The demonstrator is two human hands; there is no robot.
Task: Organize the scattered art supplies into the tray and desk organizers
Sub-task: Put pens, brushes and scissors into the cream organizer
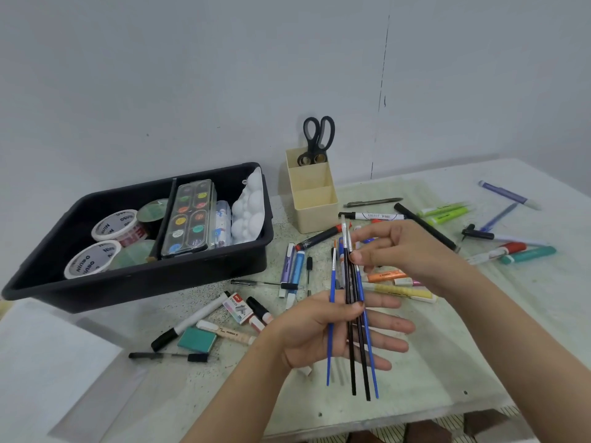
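Observation:
My left hand (332,330) holds several thin paintbrushes (358,346) with blue and black handles, thumb pressing them against the fingers, bristles pointing up. My right hand (403,251) pinches the upper part of the bundle near the bristles. The black tray (160,279) stands at the left with tape rolls (118,225), a watercolour set (188,215) and a white palette (249,212) inside. A beige desk organizer (316,199) stands behind the hands with black scissors (318,135) in its rear slot. Markers, pens and highlighters (447,212) lie scattered on the table.
A staples box (238,308), a green eraser (196,339) and black markers (188,324) lie left of my hands. White paper (48,353) covers the near left corner. The table edge (415,420) runs close below my arms. A grey wall stands behind.

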